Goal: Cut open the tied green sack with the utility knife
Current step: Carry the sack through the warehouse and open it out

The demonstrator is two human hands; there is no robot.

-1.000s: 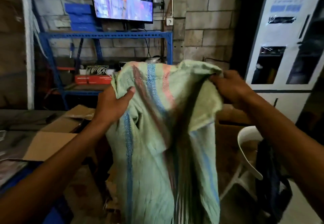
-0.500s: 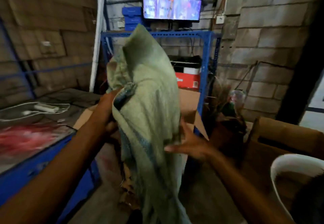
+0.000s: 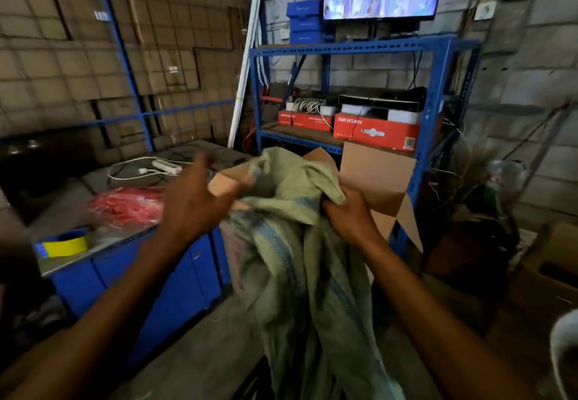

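A limp green woven sack with blue stripes hangs in front of me, its top bunched at mid-frame. My right hand grips the bunched top of the sack. Left of the sack, my left hand is blurred, with spread fingers; its fingertips lie at the sack's left edge and I cannot tell whether they hold it. No utility knife is in view.
A blue workbench at left holds a red plastic bundle, a yellow tape roll and a white power strip. Behind the sack stand an open cardboard box and a blue shelf rack with red boxes.
The sack has dropped from chest height. My right hand moved from the sack's side up to grip its bunched top. My left hand has loosened and spread at the sack's left edge.
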